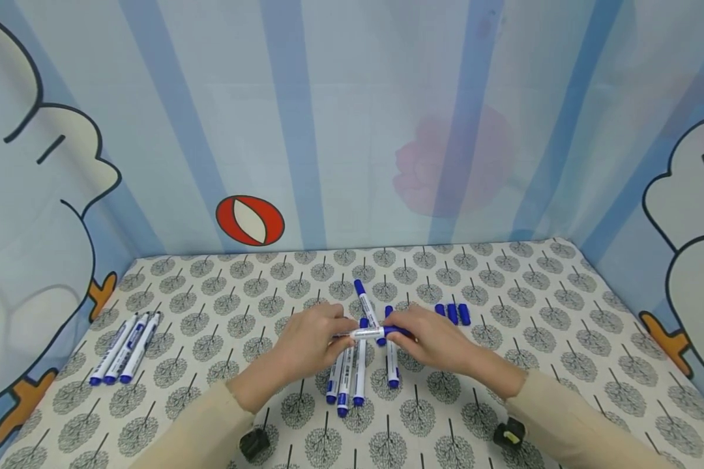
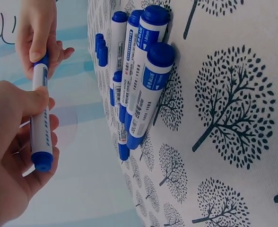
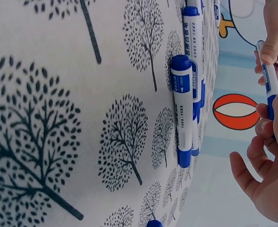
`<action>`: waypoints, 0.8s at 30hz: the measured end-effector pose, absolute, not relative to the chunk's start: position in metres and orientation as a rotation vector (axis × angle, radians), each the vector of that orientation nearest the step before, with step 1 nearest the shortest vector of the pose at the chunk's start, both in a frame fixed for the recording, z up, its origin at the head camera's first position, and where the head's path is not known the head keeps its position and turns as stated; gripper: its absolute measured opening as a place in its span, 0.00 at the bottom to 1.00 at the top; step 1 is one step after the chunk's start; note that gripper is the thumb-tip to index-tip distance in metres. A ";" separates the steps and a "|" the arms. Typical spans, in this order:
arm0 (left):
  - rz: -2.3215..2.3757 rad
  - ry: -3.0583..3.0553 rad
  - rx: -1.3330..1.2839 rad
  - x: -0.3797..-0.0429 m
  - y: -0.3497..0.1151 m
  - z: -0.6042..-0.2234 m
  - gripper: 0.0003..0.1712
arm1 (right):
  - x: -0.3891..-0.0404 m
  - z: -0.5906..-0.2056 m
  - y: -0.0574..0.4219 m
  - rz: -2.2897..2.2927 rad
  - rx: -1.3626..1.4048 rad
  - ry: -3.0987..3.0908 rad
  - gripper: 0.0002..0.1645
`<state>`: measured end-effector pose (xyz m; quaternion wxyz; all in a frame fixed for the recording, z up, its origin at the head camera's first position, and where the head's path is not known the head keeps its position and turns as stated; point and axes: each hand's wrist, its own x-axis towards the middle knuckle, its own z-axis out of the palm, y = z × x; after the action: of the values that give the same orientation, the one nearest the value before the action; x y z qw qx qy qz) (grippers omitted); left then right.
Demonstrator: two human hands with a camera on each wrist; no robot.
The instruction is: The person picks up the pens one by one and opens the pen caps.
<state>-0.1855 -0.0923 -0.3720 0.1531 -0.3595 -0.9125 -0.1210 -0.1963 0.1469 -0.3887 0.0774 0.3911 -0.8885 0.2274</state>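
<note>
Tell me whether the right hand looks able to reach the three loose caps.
Probably yes: the caps lie close to the right hand, with nothing seen covering them, though it grips a marker.

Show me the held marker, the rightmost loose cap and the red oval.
Held marker (image 2: 40, 126), left wrist view: white barrel.
Rightmost loose cap (image 1: 464, 314), head view: its middle.
Red oval (image 1: 249, 220), head view: pale centre.

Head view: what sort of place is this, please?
Perhaps a screened tabletop workspace: a flat surface under tree-print cloth, cartoon-printed sheeting behind and beside it, and markers laid out on the cloth. The room beyond is hidden.
</note>
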 end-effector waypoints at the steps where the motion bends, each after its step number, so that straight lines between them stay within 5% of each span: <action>1: -0.337 -2.594 -1.034 -0.185 -0.092 -0.372 0.14 | -0.196 -0.389 0.147 0.686 1.172 -2.660 0.09; 24: -0.235 -2.667 -0.742 -0.181 -0.153 -0.369 0.14 | -0.201 -0.398 0.198 0.704 0.901 -2.781 0.09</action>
<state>-0.1809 -0.1528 -0.3691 0.1807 -0.2625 -0.9442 -0.0831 -0.2007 0.1980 -0.3984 0.0674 0.2990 -0.9227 0.2337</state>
